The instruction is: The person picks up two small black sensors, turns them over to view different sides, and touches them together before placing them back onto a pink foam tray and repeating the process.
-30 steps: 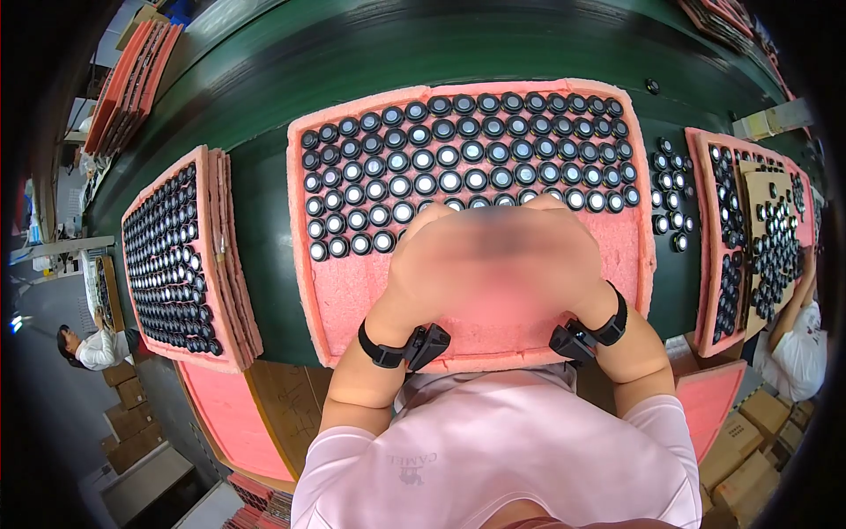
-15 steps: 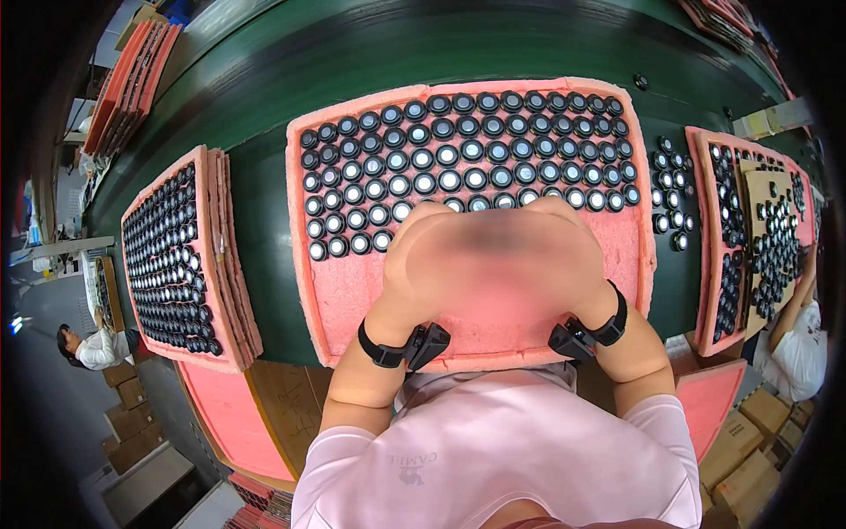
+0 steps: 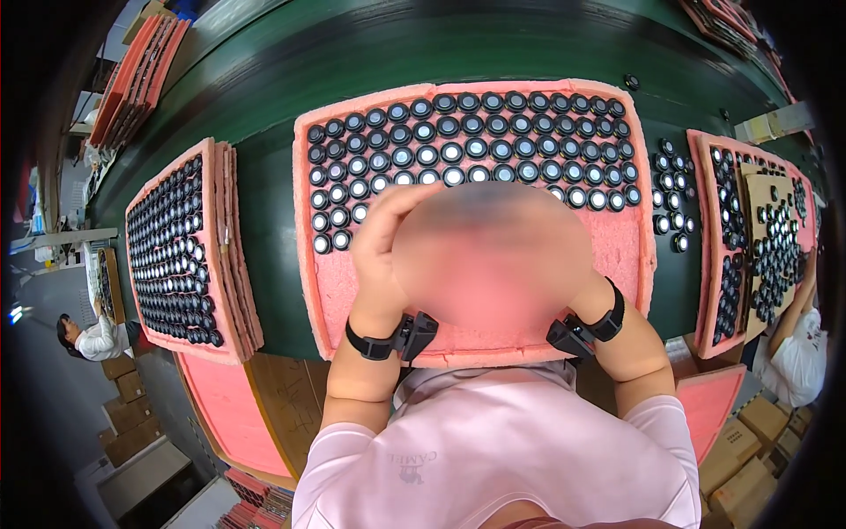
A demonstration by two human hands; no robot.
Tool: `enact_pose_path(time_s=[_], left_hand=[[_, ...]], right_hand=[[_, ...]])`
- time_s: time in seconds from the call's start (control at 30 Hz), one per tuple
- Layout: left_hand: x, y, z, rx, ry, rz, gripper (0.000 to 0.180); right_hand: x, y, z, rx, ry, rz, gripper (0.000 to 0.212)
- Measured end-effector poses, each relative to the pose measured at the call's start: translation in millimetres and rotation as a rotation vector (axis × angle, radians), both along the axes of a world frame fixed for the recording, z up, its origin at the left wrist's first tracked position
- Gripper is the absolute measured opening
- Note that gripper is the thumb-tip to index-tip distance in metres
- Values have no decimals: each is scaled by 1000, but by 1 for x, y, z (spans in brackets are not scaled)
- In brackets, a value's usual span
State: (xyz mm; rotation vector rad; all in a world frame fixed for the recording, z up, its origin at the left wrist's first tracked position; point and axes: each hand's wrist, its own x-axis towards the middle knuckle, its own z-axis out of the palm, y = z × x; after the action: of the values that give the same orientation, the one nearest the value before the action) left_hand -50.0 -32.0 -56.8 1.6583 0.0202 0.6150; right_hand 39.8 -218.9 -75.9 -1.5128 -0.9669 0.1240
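A pink foam tray [image 3: 621, 247] lies in front of me, its far part filled with rows of small round black pieces [image 3: 452, 152] with pale, shiny centres. Over the tray's near middle, my left hand [image 3: 374, 256] is bent inward beside the left ends of the nearer rows. Opposite it, my right hand [image 3: 589, 284] reaches in below the rows on the right. A blurred patch covers most fingers of both hands, so whatever they hold or touch is hidden. Black bands with small dark devices are strapped round both wrists.
At left stands a stack of pink trays [image 3: 231, 256], the top one full of similar pieces. Loose black pieces [image 3: 674, 181] sit on the green table right of my tray, before another filled tray [image 3: 702, 264]. Two people work farther off, left and right.
My left hand has shifted left, away from the right hand, uncovering some pieces and covering others. My right hand stays nearly in place. The view has shifted slightly.
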Motion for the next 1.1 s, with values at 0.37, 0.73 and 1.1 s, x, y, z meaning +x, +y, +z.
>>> enact_pose_path(time_s=[0.37, 0.73, 1.1], left_hand=[[-21, 36, -7, 602, 98, -88, 30], [-16, 37, -14, 925, 145, -178, 25], [-11, 38, -24, 865, 149, -82, 24]], right_hand=[[-6, 18, -13, -374, -262, -29, 29], [-7, 18, -12, -551, -534, 16, 19], [-6, 29, -25, -455, -573, -66, 19]])
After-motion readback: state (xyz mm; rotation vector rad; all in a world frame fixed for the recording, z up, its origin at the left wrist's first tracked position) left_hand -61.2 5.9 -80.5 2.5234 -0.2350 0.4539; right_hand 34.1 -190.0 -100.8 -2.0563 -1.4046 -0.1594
